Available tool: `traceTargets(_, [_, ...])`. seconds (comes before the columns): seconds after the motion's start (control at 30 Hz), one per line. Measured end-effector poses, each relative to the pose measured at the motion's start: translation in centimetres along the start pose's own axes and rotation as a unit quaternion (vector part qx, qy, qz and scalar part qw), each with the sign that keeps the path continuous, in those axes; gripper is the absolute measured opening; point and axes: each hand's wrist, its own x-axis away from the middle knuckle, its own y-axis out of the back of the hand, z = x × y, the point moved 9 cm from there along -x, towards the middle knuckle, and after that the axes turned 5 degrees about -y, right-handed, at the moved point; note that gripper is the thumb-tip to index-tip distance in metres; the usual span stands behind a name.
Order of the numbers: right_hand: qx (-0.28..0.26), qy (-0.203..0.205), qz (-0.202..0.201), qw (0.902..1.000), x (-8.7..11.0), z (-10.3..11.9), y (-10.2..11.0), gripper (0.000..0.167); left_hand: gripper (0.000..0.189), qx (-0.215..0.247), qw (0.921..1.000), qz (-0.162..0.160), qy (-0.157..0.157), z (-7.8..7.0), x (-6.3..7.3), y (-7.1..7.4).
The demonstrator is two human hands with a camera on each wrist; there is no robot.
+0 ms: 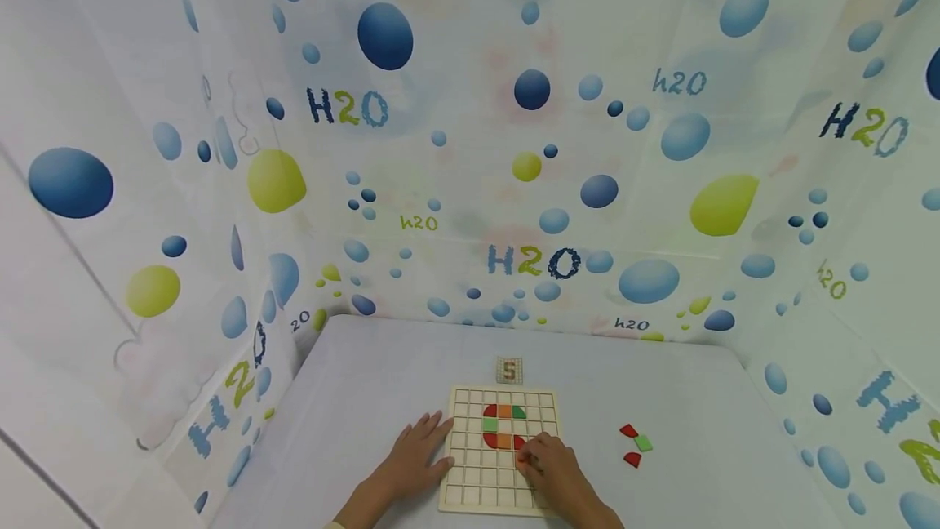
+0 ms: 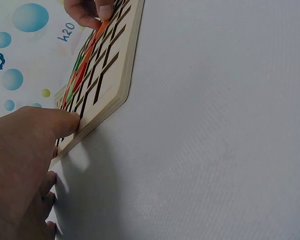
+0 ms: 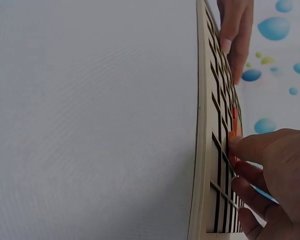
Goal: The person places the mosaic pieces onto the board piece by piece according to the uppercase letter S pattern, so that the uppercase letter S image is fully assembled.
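three pieces (image 1: 643,443) lie right of the board (image 1: 464,480), well off its edge.

A small screened-off booth, like a makeshift recording corner: pale sheeting (image 1: 470,186), printed like a shower curtain with blue and lime drops (image 1: 385,36) and "H2O" lettering (image 1: 534,262), walls in a white-covered table (image 1: 382,374) on three sides; the room beyond is hidden
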Motion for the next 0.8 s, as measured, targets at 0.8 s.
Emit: traceTargets(0.8, [0.009, -0.012, -0.005, 0.9999, 0.1, -1.0, 0.9, 0.008, 0.068, 0.014, 0.9999, -0.001, -0.003, -0.1, 0.0, 0.1])
